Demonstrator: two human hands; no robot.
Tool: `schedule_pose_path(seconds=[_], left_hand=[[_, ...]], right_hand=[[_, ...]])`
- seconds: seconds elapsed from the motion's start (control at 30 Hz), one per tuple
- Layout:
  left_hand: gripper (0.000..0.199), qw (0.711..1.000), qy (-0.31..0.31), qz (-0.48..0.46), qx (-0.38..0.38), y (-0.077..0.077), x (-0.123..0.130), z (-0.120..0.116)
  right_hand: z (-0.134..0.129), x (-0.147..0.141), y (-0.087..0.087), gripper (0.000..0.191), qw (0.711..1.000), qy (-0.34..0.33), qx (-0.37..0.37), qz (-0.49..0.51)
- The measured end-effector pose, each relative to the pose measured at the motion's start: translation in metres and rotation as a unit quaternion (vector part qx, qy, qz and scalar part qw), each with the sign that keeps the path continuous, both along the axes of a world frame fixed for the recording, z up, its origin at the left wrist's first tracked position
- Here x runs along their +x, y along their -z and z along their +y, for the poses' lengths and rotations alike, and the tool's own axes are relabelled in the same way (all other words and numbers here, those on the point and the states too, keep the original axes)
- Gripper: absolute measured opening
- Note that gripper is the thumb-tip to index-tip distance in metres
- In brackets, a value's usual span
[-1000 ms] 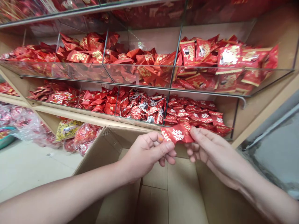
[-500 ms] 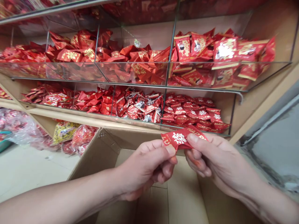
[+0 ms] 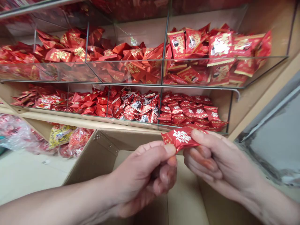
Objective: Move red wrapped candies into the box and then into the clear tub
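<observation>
A small red candy packet (image 3: 181, 139) with a white character printed on it is stretched between my two hands, above an open cardboard box (image 3: 87, 159). My left hand (image 3: 150, 170) pinches its left end between thumb and curled fingers. At the other end, my right hand (image 3: 215, 159) grips it with the thumb on top, covering part of the print. Similar red packets (image 3: 187, 109) lie piled in the lower right shelf compartment just behind my hands.
Clear-fronted shelf compartments hold heaps of red wrapped packets (image 3: 138, 62), with gold-edged ones (image 3: 220, 45) at upper right. Bagged sweets (image 3: 62, 136) in yellow and red sit on the floor (image 3: 30, 175) left of the box. A grey wall (image 3: 276, 137) stands at right.
The view has shifted slightly, so the shelves sit further left. Both hands keep hold of the packet, which is tilted a little differently, and they appear slightly nearer and larger.
</observation>
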State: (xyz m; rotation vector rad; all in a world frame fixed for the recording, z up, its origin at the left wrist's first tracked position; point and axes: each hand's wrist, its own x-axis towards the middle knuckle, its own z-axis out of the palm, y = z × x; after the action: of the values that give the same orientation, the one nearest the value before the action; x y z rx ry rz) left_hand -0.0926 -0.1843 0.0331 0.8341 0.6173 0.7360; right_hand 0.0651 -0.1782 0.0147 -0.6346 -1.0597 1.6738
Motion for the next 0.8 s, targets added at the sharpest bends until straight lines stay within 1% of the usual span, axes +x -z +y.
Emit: schedule_pose_path(seconds=[0.07,0.13,0.27,0.4,0.47,0.6,0.7,0.8], left_hand=[[0.026,1.0,0.005,0.017,0.026,0.005,-0.001,0.006],[0.026,0.997,0.001,0.056,0.045,0.01,-0.003,0.01],[0.026,0.992,-0.001,0.12,0.046,0.016,-0.007,0.011],[0.027,0.99,-0.004,0.134,0.034,0.015,-0.008,0.008],[0.026,0.992,-0.007,0.125,0.029,0.012,-0.007,0.007],[0.027,0.997,-0.03,0.063,0.028,0.004,-0.003,0.001],[0.026,0.999,-0.041,0.034,0.006,-0.003,-0.001,-0.008],[0.026,0.999,-0.038,0.013,-0.017,-0.007,-0.001,-0.014]], right_hand=[[0.005,0.001,0.003,0.037,0.999,0.028,-0.009,-0.033],[0.009,0.003,0.006,0.035,0.996,0.05,-0.012,-0.074],[0.015,0.002,0.01,0.035,0.99,0.074,0.012,-0.116],[0.018,0.0,0.012,0.032,0.988,0.076,0.016,-0.137],[0.016,-0.001,0.012,0.03,0.989,0.069,0.017,-0.127],[0.007,-0.002,0.007,0.033,0.996,0.054,-0.005,-0.075],[-0.002,-0.003,0.001,0.034,0.998,0.033,-0.018,-0.046],[-0.007,-0.003,-0.003,0.034,1.0,0.018,-0.01,-0.024]])
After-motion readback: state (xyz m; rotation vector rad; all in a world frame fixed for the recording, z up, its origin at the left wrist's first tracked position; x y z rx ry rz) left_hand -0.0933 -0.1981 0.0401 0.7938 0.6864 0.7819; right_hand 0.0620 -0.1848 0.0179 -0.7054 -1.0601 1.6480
